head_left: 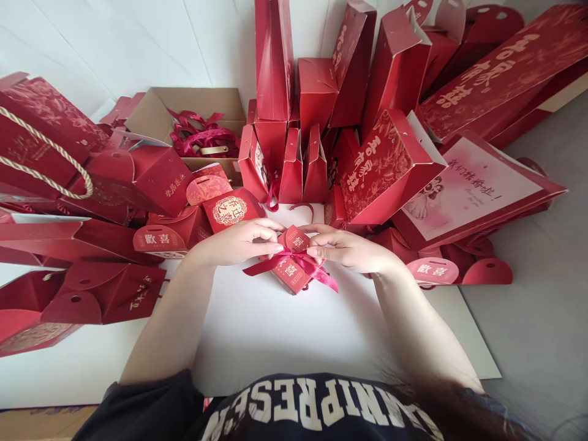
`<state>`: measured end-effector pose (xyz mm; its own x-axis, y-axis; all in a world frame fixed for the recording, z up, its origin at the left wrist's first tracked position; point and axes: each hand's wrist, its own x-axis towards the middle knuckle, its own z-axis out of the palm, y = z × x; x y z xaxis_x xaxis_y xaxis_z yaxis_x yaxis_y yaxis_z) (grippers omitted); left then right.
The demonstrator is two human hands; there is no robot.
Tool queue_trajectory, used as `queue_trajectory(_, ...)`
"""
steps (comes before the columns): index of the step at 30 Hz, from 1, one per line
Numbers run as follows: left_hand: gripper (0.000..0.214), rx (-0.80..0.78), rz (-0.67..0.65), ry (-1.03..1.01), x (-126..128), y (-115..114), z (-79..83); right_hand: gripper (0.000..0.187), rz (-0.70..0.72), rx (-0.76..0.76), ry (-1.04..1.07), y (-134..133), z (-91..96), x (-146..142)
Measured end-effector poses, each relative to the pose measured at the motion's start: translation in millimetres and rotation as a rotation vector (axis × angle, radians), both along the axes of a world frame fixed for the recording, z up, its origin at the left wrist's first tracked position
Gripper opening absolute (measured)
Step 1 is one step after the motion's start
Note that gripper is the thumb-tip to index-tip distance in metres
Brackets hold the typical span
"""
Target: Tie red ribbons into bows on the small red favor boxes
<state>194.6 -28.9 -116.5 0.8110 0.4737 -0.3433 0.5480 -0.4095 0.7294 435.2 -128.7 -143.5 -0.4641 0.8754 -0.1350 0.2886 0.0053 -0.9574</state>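
Note:
A small red gift box [293,275] with gold lettering lies at an angle on the white table in front of me. Around its middle runs a magenta ribbon [327,279], tied at the top with its tails spread to both sides. My left hand [248,240] is closed on the ribbon at the box's left, thumb and forefinger pinched together. From the right, my right hand [342,248] pinches the ribbon near the knot. Both hands' other fingers rest about the far end of the box, partly hidden behind it.
Behind the hands, an open cardboard box [151,116] holds loose ribbons [202,131]. Tall red bags [274,61] crowd the back and right. More red boxes [110,291] are piled at the left. The white table's [294,343] right edge drops to grey floor.

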Motion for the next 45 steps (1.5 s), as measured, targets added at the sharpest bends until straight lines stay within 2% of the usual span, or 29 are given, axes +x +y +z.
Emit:
queue_trajectory(5, 0.042, -0.01, 0.009, 0.023, -0.6, 1.5, -2.5, 0.046, 0.027, 0.005, -0.02, 0.7, -1.3, 0.9)
queue_trajectory(17, 0.036, -0.142, -0.046, -0.021, -5.6, 12.1, -10.0, 0.042, 0.049, -0.023, 0.059, -0.2, 0.1, 5.3)
queue_trajectory(24, 0.036, -0.124, -0.043, -0.009, -5.6, 11.9, -9.1, 0.042, 0.053, -0.053, 0.13, -0.7, 0.5, 6.2)
queue_trajectory(30, 0.04, -0.071, -0.039, -0.032, -4.8, 9.7, -7.4, 0.039, 0.026, -0.049, 0.094, 0.0, 0.4, 7.4)
queue_trajectory(36, 0.04, 0.097, 0.067, -0.125, 0.9, -1.1, -3.0, 0.036, -0.091, 0.049, 0.071, 1.9, -1.9, 7.1)
queue_trajectory(39, 0.029, 0.105, 0.149, -0.168, 5.5, -7.4, -5.9, 0.037, -0.122, 0.033, 0.052, 2.3, -3.8, 3.4)
queue_trajectory(40, 0.025, 0.095, 0.189, -0.189, 6.6, -9.8, -6.5, 0.036, -0.13, 0.027, 0.042, 2.2, -4.0, 2.3)
queue_trajectory(42, 0.036, 0.104, 0.282, -0.227, 7.5, -15.6, -5.6, 0.033, -0.141, 0.025, 0.028, 1.7, -3.3, 0.7)
queue_trajectory(45, 0.037, 0.254, 0.431, -0.156, 4.9, -26.4, 0.7, 0.033, -0.161, 0.044, 0.01, 0.4, -0.9, -0.7)
